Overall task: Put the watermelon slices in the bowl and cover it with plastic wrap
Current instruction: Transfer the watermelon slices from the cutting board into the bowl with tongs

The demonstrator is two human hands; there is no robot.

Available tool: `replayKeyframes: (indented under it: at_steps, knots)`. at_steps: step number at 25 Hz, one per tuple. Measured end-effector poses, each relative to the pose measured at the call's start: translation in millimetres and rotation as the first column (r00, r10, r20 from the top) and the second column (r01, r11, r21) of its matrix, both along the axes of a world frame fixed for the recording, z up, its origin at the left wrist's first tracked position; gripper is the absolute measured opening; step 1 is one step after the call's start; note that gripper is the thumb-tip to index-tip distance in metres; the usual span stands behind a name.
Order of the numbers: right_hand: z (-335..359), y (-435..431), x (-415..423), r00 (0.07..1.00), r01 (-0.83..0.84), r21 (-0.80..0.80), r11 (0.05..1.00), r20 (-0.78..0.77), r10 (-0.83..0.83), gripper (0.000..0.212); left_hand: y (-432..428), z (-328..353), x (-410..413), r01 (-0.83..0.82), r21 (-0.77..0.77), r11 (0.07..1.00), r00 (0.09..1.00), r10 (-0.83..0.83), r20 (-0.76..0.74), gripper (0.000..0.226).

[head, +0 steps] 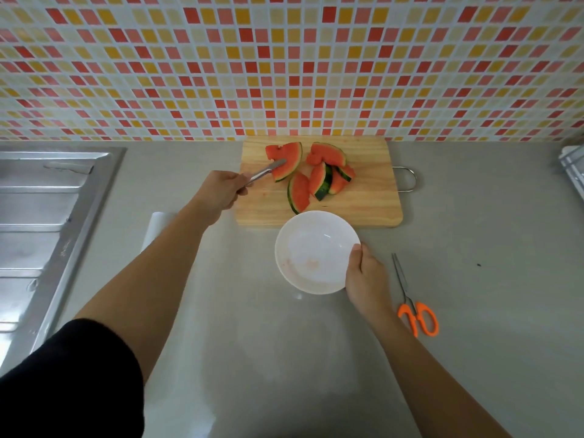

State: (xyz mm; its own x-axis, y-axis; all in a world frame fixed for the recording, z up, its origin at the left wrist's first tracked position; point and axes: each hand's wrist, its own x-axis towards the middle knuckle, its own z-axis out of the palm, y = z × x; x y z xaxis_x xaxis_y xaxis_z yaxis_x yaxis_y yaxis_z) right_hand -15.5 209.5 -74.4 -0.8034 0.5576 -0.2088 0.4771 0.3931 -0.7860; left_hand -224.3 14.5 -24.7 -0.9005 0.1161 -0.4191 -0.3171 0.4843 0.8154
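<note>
My left hand (218,192) grips slim steel tongs (264,172) touching one of five red, green-rinded watermelon slices (320,181); my right hand (366,279) clasps one round white bowl (311,257).

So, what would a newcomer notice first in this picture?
The red watermelon slices on the wooden board at the back stand out, with the left hand holding metal tongs on one. Nearer, the right hand grips a white bowl; orange-handled scissors lie right of it.
</note>
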Motion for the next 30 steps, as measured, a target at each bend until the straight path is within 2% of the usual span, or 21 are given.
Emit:
replayKeyframes:
  at_steps: [4, 6, 9, 11, 14, 19, 21, 22, 24, 25, 26, 27, 30]
  knots:
    - [3, -1, 1, 1.0, 0.023, -0.033, 0.999, -0.016, -0.023, 0.033, -36, 25, 34, 0.281, 0.045, 0.959, 0.957, -0.277, -0.085, 0.027]
    - [3, -1, 0, 0.999, 0.038, -0.032, 0.999, -0.018, -0.038, 0.036, -47, 35, 52, 0.459, -0.098, 0.883, 0.881, -0.466, -0.077, 0.028]
    - [2, 1, 0, 0.999, 0.036, -0.016, 0.999, -0.005, -0.036, 0.037, -30, 41, 69, 0.612, -0.394, 0.686, 0.742, -0.67, -0.012, 0.029]
    - [2, 1, -1, 1.0, 0.027, -0.001, 1.0, 0.002, -0.027, 0.037, -8, 43, 74, 0.66, -0.485, 0.574, 0.681, -0.73, 0.062, 0.031]
    - [1, 1, -1, 1.0, 0.017, 0.008, 1.0, 0.001, -0.017, 0.037, 13, 50, 77, 0.673, -0.539, 0.506, 0.656, -0.745, 0.121, 0.04]
    - [-1, 1, 0, 1.0, 0.019, 0.004, 1.0, -0.009, -0.019, 0.036, 9, 74, 85, 0.543, -0.766, 0.345, 0.602, -0.796, 0.068, 0.049]
    - [-2, 0, 1, 0.999, 0.027, -0.004, 1.0, -0.023, -0.027, 0.037, 4, 86, 74, 0.434, -0.837, 0.334, 0.58, -0.814, -0.024, 0.054]
    - [-3, 0, 1, 0.999, 0.029, -0.002, 1.0, -0.026, -0.029, 0.037, 5, 89, 67, 0.368, -0.847, 0.385, 0.573, -0.811, -0.119, 0.054]
    - [-3, 1, 0, 0.999, 0.034, 0.007, 0.999, -0.025, -0.034, 0.038, 16, 83, 56, 0.247, -0.762, 0.599, 0.57, -0.726, -0.386, 0.046]
    - [-4, 1, 0, 0.999, 0.035, 0.013, 0.999, -0.022, -0.035, 0.038, 25, 75, 53, 0.213, -0.713, 0.668, 0.556, -0.683, -0.474, 0.044]
    - [-4, 1, 0, 0.999, 0.036, 0.018, 0.999, -0.021, -0.035, 0.039, 34, 64, 50, 0.198, -0.707, 0.679, 0.531, -0.681, -0.505, 0.043]
    - [-5, 1, -1, 0.999, 0.037, 0.021, 0.999, -0.021, -0.036, 0.04, 44, 52, 47, 0.193, -0.736, 0.649, 0.501, -0.71, -0.495, 0.043]
    - [-5, 0, -1, 0.999, 0.04, 0.026, 0.999, -0.03, -0.04, 0.041, 61, 25, 38, 0.169, -0.846, 0.506, 0.322, -0.839, -0.438, 0.039]
